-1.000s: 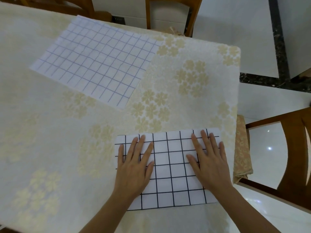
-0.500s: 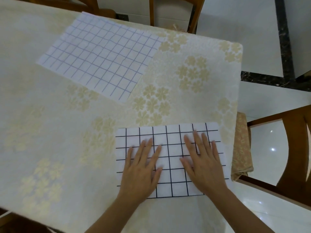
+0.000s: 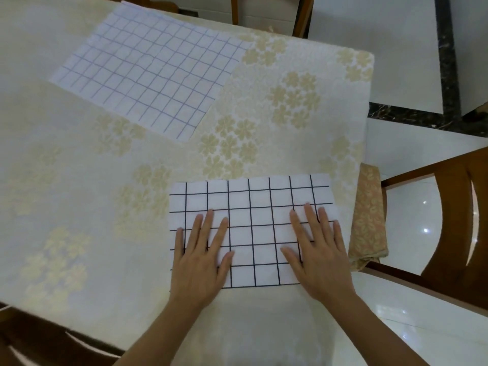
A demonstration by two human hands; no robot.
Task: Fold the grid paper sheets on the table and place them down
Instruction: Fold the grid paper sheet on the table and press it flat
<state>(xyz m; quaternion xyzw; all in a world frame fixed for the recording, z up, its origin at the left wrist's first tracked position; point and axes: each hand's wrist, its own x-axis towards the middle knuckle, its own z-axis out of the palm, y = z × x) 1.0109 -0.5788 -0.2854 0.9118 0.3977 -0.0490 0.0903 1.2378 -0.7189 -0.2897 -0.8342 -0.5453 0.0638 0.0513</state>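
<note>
Head view: both hands lie flat, fingers straight and spread, on the black-grid sheet (image 3: 250,204) at lower centre of the frame — left hand (image 3: 199,262) on its left part, right hand (image 3: 320,256) on its right; neither grips anything; the sheet lies near the tablecloth's (image 3: 79,207) right edge; a blue-grid sheet (image 3: 148,72) lies flat at upper left, well apart; a chair (image 3: 449,233) stands at right.
</note>
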